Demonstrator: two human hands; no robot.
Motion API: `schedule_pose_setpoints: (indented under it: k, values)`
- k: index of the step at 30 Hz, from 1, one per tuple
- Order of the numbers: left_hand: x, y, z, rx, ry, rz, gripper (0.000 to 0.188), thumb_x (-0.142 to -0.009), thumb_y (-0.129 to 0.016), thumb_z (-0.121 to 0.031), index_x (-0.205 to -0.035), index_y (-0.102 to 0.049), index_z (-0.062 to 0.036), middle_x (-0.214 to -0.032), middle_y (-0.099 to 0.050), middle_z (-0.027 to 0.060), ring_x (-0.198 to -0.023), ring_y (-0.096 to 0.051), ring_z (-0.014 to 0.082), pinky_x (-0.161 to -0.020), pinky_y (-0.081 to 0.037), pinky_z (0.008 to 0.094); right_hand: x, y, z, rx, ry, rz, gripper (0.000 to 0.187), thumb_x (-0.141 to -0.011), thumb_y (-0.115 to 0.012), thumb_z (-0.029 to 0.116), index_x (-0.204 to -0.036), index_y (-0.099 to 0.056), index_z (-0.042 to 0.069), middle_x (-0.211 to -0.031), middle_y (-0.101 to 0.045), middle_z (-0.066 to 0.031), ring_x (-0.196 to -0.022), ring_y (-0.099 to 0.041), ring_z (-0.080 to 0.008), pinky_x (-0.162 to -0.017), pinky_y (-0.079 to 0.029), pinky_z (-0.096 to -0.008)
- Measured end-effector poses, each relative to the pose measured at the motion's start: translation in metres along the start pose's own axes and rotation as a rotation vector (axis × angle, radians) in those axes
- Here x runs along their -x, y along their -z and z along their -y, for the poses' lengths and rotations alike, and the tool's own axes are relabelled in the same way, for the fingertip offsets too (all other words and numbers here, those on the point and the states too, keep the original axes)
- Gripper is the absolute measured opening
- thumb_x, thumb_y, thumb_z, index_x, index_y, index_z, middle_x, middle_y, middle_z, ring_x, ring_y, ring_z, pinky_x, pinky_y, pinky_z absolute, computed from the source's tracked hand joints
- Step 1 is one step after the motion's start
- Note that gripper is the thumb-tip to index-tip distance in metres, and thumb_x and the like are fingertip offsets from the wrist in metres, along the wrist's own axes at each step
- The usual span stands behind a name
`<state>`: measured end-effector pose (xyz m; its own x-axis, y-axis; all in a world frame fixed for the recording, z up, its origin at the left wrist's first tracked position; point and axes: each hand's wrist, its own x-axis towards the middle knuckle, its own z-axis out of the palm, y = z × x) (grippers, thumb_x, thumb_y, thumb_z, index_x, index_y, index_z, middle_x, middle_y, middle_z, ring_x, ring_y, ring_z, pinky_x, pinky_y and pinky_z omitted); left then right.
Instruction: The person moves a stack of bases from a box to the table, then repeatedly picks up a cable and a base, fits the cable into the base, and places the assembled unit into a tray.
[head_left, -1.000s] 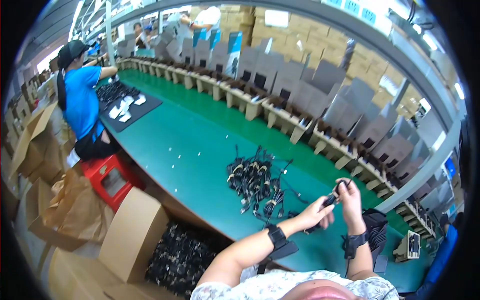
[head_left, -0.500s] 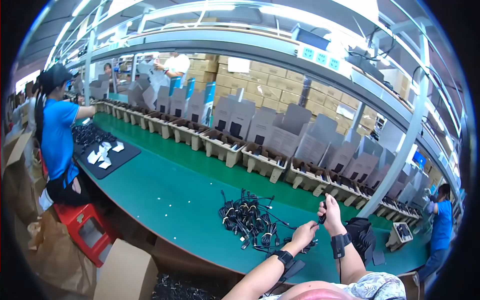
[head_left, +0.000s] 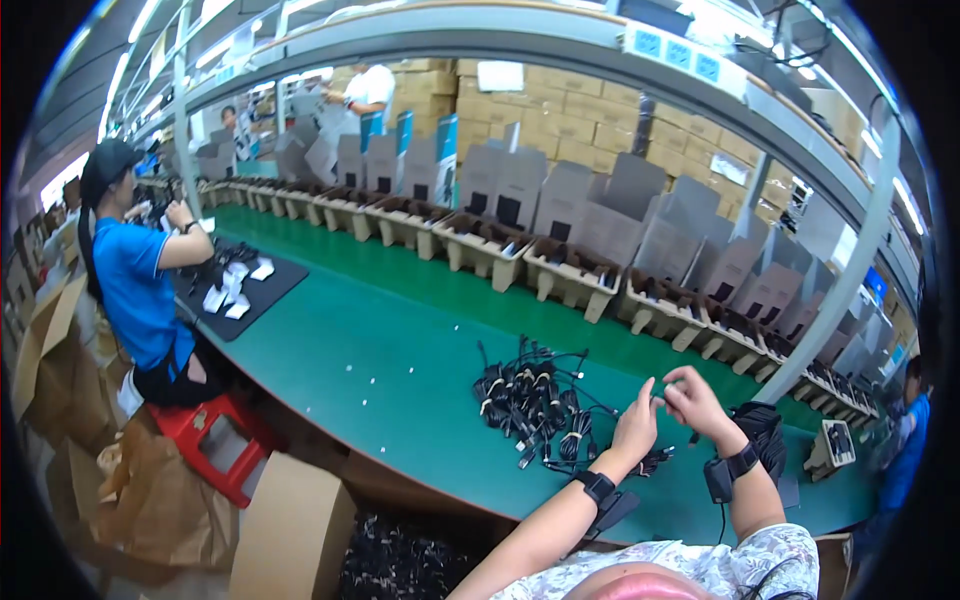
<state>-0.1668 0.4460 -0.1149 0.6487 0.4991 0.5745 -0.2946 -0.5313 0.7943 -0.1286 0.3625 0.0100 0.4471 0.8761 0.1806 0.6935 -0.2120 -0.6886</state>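
Observation:
My left hand (head_left: 636,432) and my right hand (head_left: 696,402) are raised over the green table, fingertips almost touching. Both are in a pinch. Something small and dark shows between the fingertips, too small to name. Just below my right hand a short black piece, like a cable end (head_left: 692,438), shows; whether it is held, I cannot tell. To the left of my hands lies a heap of coiled black cables (head_left: 535,395), bundled with light ties, some with exposed plugs. More cable ends (head_left: 655,460) lie below my left hand. A black pile (head_left: 760,430) sits beside my right wrist.
Beyond the green table (head_left: 400,340), a row of moulded trays (head_left: 570,275) with upright grey box lids runs along a darker green strip. A metal post (head_left: 835,280) rises at right. A co-worker in blue (head_left: 130,270) sits at left. An open carton (head_left: 290,530) stands below.
My right hand has come down from its upright grip on a black piece and turned toward my left fingertips. The view has shifted left, and the co-worker at left has raised an arm.

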Motion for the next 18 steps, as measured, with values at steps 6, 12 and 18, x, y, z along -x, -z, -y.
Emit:
schedule_pose_setpoints:
  k: [6,12,18]
  values:
    - [-0.008,0.014,-0.016,0.994,0.531,0.076,0.029,-0.097,-0.036,-0.033,-0.107,-0.047,-0.0067,-0.082,-0.058,0.0087,-0.073,-0.062,0.0175,-0.062,-0.050,0.0308,-0.028,-0.027,-0.028,-0.867,-0.124,-0.172,0.018,-0.095,-0.047,0.020,-0.105,-0.049,0.006,-0.077,-0.057,-0.0053,-0.052,-0.046,-0.0063,-0.046,-0.037,-0.0202]
    - [-0.011,0.023,0.000,1.001,0.719,0.229,0.037,-0.097,-0.031,-0.043,-0.089,-0.045,-0.0105,-0.060,-0.046,-0.0007,-0.045,-0.048,0.0098,-0.039,-0.035,0.0235,-0.063,-0.030,-0.069,-0.264,0.066,-0.089,0.021,-0.092,-0.051,0.019,-0.109,-0.050,0.006,-0.091,-0.057,-0.0088,-0.078,-0.057,-0.0169,-0.070,-0.048,-0.0298]
    - [-0.014,0.054,-0.001,0.810,0.739,0.360,0.030,-0.097,-0.035,-0.029,-0.073,-0.044,-0.0130,-0.050,-0.031,-0.0070,-0.039,-0.024,0.0043,-0.036,-0.017,0.0209,-0.056,0.011,-0.009,0.760,0.964,0.145,0.047,-0.080,-0.059,0.019,-0.122,-0.046,0.004,-0.108,-0.052,-0.0154,-0.103,-0.050,-0.0316,-0.095,-0.036,-0.0426]
